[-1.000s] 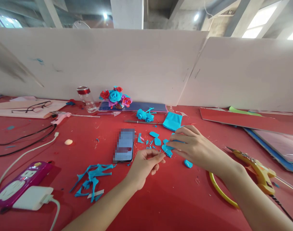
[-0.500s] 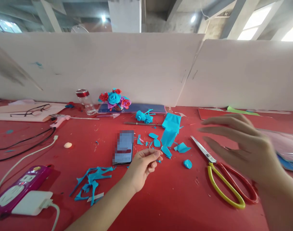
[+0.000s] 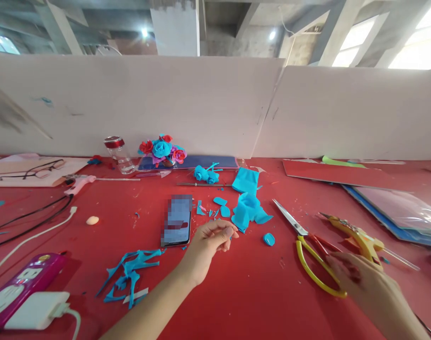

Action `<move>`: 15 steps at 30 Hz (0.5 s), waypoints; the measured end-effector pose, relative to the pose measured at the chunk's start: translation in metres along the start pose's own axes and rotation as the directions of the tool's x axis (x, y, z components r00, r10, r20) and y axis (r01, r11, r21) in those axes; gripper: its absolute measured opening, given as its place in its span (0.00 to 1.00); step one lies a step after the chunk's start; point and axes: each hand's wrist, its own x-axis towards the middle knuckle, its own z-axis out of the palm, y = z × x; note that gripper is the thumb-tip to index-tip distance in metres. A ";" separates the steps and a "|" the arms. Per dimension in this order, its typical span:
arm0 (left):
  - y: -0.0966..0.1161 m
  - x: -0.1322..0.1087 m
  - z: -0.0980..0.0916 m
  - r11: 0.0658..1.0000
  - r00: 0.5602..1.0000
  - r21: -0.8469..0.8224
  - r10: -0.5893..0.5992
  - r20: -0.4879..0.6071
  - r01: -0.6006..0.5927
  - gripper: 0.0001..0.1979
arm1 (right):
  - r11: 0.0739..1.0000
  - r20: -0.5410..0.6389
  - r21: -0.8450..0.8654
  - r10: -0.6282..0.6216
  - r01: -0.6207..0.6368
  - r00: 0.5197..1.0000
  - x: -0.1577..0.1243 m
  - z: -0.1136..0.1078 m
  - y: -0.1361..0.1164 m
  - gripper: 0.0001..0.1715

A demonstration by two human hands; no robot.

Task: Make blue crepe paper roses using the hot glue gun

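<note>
My left hand (image 3: 212, 243) hovers above the middle of the red table, thumb and fingertips pinched together. Whatever is between them is too small or hidden to make out. Low on the right, my right hand (image 3: 366, 283) has its fingers curled around the red handle of the scissors (image 3: 316, 264), partly covering it. The blades are closed and point away to the left. Just beyond my left fingertips are blue crepe paper pieces (image 3: 249, 210), some cut like petals (image 3: 225, 211). A small blue paper roll (image 3: 269, 239) lies between my hands.
A phone (image 3: 178, 222) lies left of centre, with blue paper scraps (image 3: 130, 276) nearer. A yellow glue gun (image 3: 359, 236) rests beyond my right hand. Purple power strip (image 3: 31, 283), pink glue gun (image 3: 80, 184), glass bottle (image 3: 121, 158) and paper flowers (image 3: 162, 150) stand leftward.
My right hand has come down from open and raised to the scissors' handle, uncovering the yellow glue gun. A curled blue piece now lies over the paper strip. My left hand stays pinched.
</note>
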 end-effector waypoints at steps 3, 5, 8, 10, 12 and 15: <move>-0.002 0.001 -0.001 0.997 0.999 0.072 0.035 0.038 -0.037 0.06 | 0.996 0.005 0.049 0.072 -0.072 0.997 -0.011 0.007 -0.007 0.19; -0.005 0.001 -0.003 0.993 0.998 0.110 0.033 0.056 -0.039 0.07 | 0.996 -0.009 0.056 0.065 -0.065 0.998 -0.014 0.009 -0.010 0.19; -0.007 0.001 -0.004 0.989 0.998 0.145 0.023 0.051 -0.030 0.07 | 0.996 -0.048 0.060 0.062 -0.060 0.997 -0.016 0.013 -0.010 0.21; -0.008 0.001 -0.005 0.992 0.999 0.129 0.008 0.047 -0.014 0.06 | 0.997 -0.071 0.060 0.061 -0.056 0.996 -0.018 0.016 -0.009 0.23; -0.010 0.001 -0.005 0.994 0.999 0.113 -0.014 0.049 0.009 0.04 | 0.998 -0.116 0.049 0.044 -0.039 0.992 -0.019 0.016 -0.008 0.25; -0.013 0.001 -0.006 0.995 0.997 0.093 -0.039 0.059 0.034 0.02 | 0.994 -0.259 -0.031 0.095 -0.107 0.961 -0.013 0.008 0.000 0.30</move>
